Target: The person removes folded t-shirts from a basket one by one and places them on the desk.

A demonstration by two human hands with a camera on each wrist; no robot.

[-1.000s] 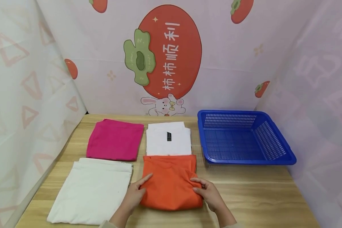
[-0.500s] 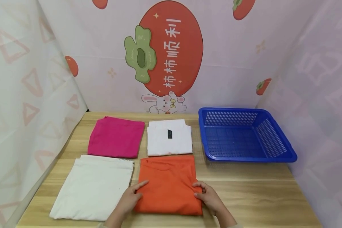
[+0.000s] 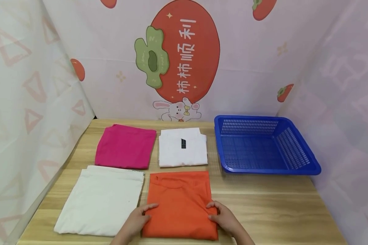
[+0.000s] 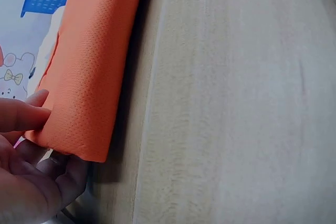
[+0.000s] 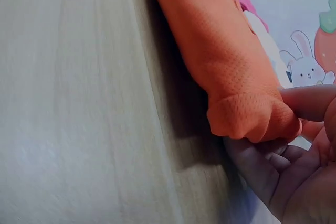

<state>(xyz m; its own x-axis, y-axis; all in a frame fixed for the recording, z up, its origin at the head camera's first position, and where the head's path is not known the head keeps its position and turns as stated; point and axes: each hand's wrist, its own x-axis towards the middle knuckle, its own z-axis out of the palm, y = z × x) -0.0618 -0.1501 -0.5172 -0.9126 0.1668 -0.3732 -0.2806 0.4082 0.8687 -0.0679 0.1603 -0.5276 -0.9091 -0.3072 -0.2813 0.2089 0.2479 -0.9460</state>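
Note:
A folded orange T-shirt lies at the front middle of the table, its curved neckline toward the back. My left hand grips its left side; in the left wrist view, fingers lie on top and others curl beneath the fold. On the opposite side my right hand pinches the cloth, fingers above and below it in the right wrist view, where the corner bunches a little. Behind it sits a folded white shirt with a black label. A folded off-white cloth is beside my left hand.
At the back left lies a folded magenta cloth. A blue plastic basket with slotted walls stands at the back right. Printed curtains enclose the wooden table at the back and sides.
Both hands have drawn the orange T-shirt toward the table's front edge, and it lies smoother. A gap now shows between it and the white shirt. The head view has shifted slightly.

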